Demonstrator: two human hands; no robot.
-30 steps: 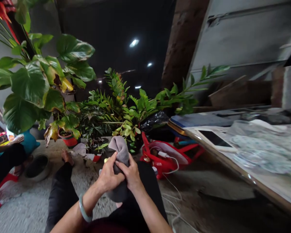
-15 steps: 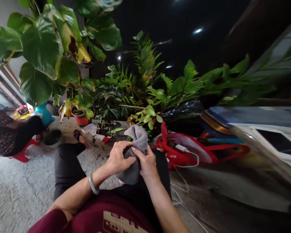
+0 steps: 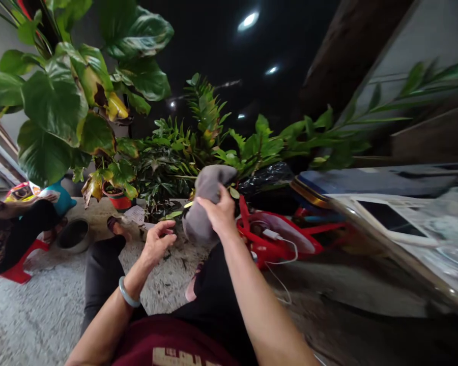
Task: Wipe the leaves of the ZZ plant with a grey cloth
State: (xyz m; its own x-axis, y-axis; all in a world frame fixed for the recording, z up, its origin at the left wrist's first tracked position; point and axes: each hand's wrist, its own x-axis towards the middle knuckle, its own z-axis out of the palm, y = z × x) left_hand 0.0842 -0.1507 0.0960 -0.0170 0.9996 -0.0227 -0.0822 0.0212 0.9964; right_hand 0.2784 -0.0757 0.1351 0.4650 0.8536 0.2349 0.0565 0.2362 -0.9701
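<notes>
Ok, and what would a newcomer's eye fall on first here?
Probably the gray cloth item near the center, gripped in the right hand, with the left hand apart from it. Next, likely the big broad-leaved plant at upper left, then the bright red bag right of the cloth, with a white plug at its opening.

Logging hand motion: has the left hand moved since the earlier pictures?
Yes; the left hand has moved left, farther from the red bag, and off the gray cloth.
</notes>
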